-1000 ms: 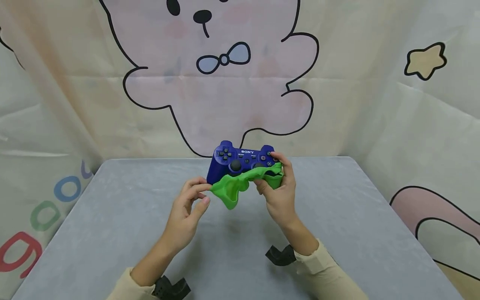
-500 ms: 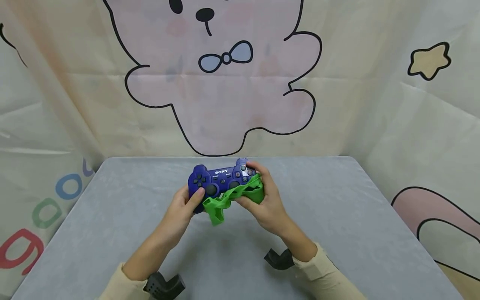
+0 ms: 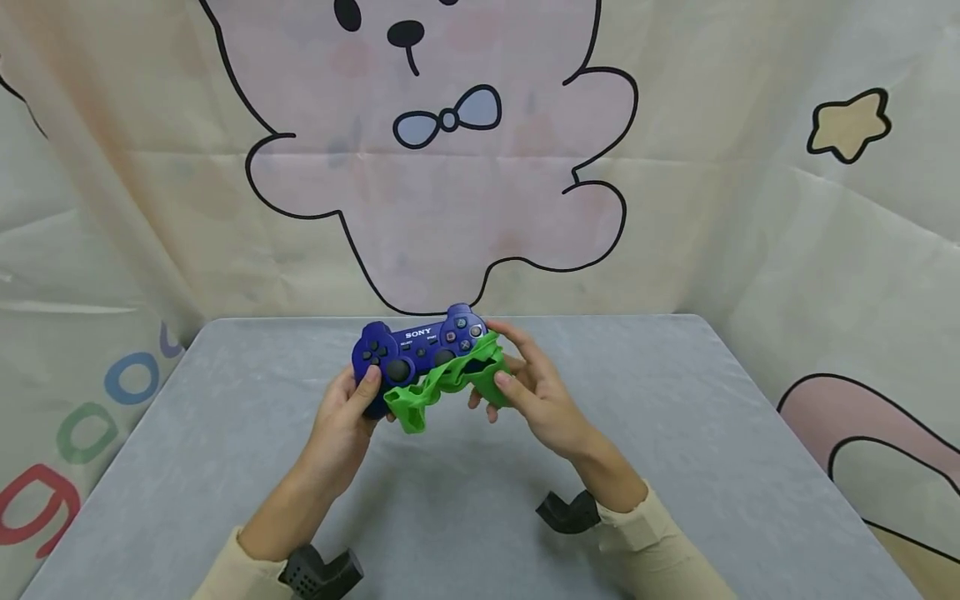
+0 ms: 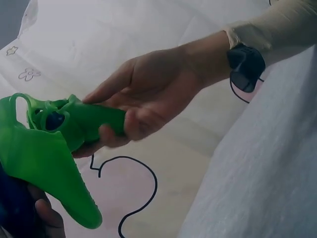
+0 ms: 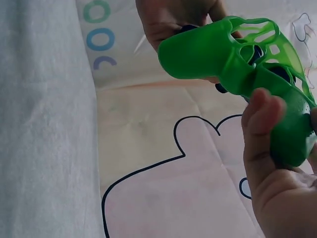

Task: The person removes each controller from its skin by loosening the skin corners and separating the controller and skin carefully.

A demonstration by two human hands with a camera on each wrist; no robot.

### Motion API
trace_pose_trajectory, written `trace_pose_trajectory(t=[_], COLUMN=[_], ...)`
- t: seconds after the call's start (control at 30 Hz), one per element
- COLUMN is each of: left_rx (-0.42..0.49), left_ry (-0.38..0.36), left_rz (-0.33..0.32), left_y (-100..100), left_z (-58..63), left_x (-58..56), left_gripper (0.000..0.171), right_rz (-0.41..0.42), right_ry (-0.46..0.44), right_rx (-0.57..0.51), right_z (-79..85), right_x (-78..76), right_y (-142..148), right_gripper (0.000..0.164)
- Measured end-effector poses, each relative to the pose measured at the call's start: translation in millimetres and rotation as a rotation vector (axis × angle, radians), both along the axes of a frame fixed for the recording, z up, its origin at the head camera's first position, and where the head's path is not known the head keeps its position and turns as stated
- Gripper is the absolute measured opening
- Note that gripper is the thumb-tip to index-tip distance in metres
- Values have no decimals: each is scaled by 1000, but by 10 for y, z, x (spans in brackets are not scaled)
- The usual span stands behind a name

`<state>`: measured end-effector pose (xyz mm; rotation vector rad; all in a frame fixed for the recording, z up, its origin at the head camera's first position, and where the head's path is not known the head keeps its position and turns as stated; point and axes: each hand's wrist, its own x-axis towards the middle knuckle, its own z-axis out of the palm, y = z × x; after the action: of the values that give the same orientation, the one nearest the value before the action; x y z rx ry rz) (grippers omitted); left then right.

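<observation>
A blue game controller (image 3: 411,348) marked SONY is held up over the table, tilted with its right side higher. Around its right handle sits a green silicone cover (image 3: 450,377); the cover's other end hangs loose below the sticks, crumpled in the head view. My left hand (image 3: 339,425) grips the controller's left handle, thumb on the front beside the left stick. At the covered right handle, my right hand (image 3: 546,407) holds the cover between its thumb and the fingers behind, the index finger reaching to the top corner. In the right wrist view, the loose cover end (image 5: 198,54) points toward the left hand.
A grey cloth-covered table (image 3: 675,417) lies below both hands. Behind it hangs a printed curtain (image 3: 750,208) with a bear drawing. Black devices (image 3: 322,573) are strapped at both wrists.
My left hand has gone from touching the loose cover end to gripping the left handle. The controller has moved left and tilted. My right hand's thumb has shifted along the cover.
</observation>
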<state>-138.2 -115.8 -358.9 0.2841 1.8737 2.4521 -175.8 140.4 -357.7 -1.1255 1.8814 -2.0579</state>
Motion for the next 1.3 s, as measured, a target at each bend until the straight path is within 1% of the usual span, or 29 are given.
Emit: trace_pose_trajectory(t=[0.13, 0.27, 0.33, 0.5, 0.57, 0.63, 0.7, 0.8, 0.9, 1.03, 1.1, 1.2, 1.3], left_rx=[-65, -108, -125, -167, -165, -154, -140, -121, -93, -50, -32, 3, 69], left_ry=[57, 71, 69, 48, 30, 12, 3, 7, 26, 29, 10, -24, -53], left_rz=[-11, -42, -70, -130, -141, -141, -130, -96, -52, 9, 38, 65, 86], left_y=[-11, -22, -30, -60, -65, -63, -65, -77, -105, -60, -16, 37, 55], left_z=[-4, 5, 1, -30, -37, -38, -38, -39, -45, -56, -54, -39, -28], left_x=[2, 5, -7, -54, -68, -75, -77, -66, -47, -43, -42, -34, -15], left_gripper=[32, 36, 38, 41, 45, 48, 49, 42, 32, 25, 25, 28, 34], right_rz=[28, 52, 72, 152, 171, 171, 163, 163, 164, 134, 108, 87, 101], right_ry=[-14, -9, -12, -24, -21, -10, 2, 5, 9, 40, 40, 20, -6], right_rx=[10, 28, 37, 56, 58, 57, 52, 48, 41, 41, 44, 41, 21], right_z=[3, 5, 10, 9, 0, -11, -27, -46, -82, -126, -136, -131, -100], right_x=[7, -3, -7, -25, -31, -40, -59, -96, -149, -179, -175, -163, -153], right_y=[6, 37, 65, 126, 132, 130, 120, 104, 79, 90, 101, 104, 80], right_gripper=[48, 39, 32, 19, 16, 13, 10, 8, 10, 12, 11, 11, 10])
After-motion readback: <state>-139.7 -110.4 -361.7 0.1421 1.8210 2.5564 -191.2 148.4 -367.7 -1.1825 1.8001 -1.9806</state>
